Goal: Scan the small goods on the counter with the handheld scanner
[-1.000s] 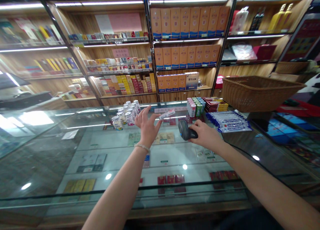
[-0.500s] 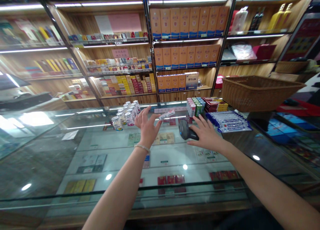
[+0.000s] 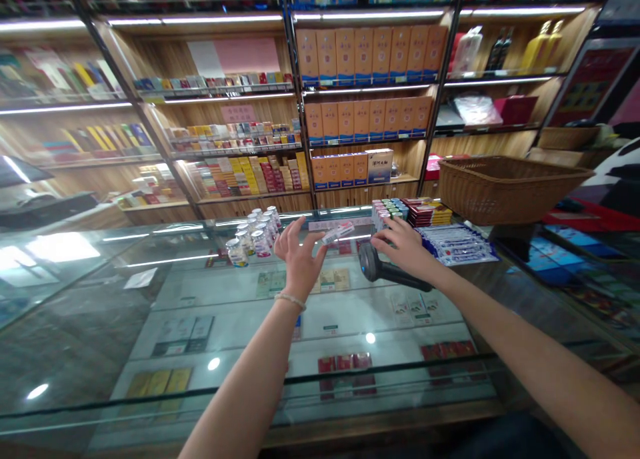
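Note:
A small white-and-pink pack (image 3: 339,232) sticks out to the right from between the thumb and a finger of my left hand (image 3: 300,259). That hand is above the glass counter, its other fingers raised. A black handheld barcode scanner (image 3: 370,262) lies on the glass, its handle pointing right. My right hand (image 3: 403,246) is just above and behind the scanner, fingers loosely apart and nothing visible in them. Its fingertips are near rows of pink, green and blue tube-shaped packs (image 3: 395,208); whether they touch is unclear.
White-lidded bottles (image 3: 257,236) stand left of my left hand. Blue-and-white packets (image 3: 457,244) and red packs (image 3: 425,211) lie to the right, before a wicker basket (image 3: 510,186). Small boxes show beneath the glass counter (image 3: 250,352). Stocked shelves (image 3: 370,89) line the back.
My right hand has let go of the scanner and moved slightly up and left, towards the tube-shaped packs. The scanner's handle now shows. My left hand still has the small pack, shifted slightly right.

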`<move>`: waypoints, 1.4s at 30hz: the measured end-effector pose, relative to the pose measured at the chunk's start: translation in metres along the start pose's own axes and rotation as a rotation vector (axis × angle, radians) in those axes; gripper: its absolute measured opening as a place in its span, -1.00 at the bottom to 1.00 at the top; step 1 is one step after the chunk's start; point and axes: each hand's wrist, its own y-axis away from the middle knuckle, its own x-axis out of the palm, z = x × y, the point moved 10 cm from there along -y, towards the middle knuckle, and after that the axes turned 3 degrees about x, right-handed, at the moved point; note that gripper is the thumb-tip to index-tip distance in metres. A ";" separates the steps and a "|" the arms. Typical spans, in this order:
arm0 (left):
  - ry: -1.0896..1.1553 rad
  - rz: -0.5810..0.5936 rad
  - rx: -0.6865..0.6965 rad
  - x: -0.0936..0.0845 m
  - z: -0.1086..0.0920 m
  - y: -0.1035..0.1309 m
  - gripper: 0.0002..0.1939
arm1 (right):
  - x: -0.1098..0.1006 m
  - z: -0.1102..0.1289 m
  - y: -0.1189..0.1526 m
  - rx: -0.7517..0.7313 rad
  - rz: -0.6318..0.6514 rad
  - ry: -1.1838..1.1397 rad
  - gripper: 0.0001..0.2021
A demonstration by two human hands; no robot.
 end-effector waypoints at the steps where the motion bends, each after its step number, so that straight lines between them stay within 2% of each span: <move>1: -0.001 -0.004 0.009 -0.001 -0.002 0.000 -0.85 | 0.000 0.006 -0.007 -0.002 0.012 -0.023 -0.45; 9: -0.012 -0.068 0.079 -0.009 -0.014 0.001 -0.86 | 0.010 0.027 -0.043 0.190 0.052 -0.094 -0.47; 14: -0.005 -0.104 0.113 -0.010 -0.016 0.001 -0.88 | 0.017 0.029 -0.047 0.205 0.049 -0.164 -0.55; 19: -0.022 -0.081 0.087 -0.007 -0.014 0.002 -0.89 | 0.022 0.027 -0.048 0.223 0.062 -0.306 -0.57; 24: -0.015 -0.020 0.026 0.001 -0.010 0.002 -0.83 | 0.013 0.036 -0.054 0.160 0.054 -0.361 -0.60; 30: -0.011 0.119 -0.029 0.014 -0.004 0.000 -0.40 | 0.003 0.059 -0.067 0.000 0.040 -0.207 -0.69; 32: -0.017 0.150 -0.041 0.016 -0.003 0.000 -0.32 | 0.001 0.068 -0.070 -0.072 0.006 -0.133 -0.70; 34: -0.022 0.159 -0.062 0.016 -0.002 0.000 -0.34 | 0.001 0.076 -0.072 -0.139 -0.023 -0.070 -0.70; 37: -0.025 0.143 -0.085 0.013 0.000 0.000 -0.47 | 0.006 0.086 -0.072 -0.211 -0.019 -0.014 -0.69; 42: -0.020 0.117 -0.109 0.011 0.003 0.000 -0.66 | 0.016 0.094 -0.072 -0.243 0.025 0.003 -0.66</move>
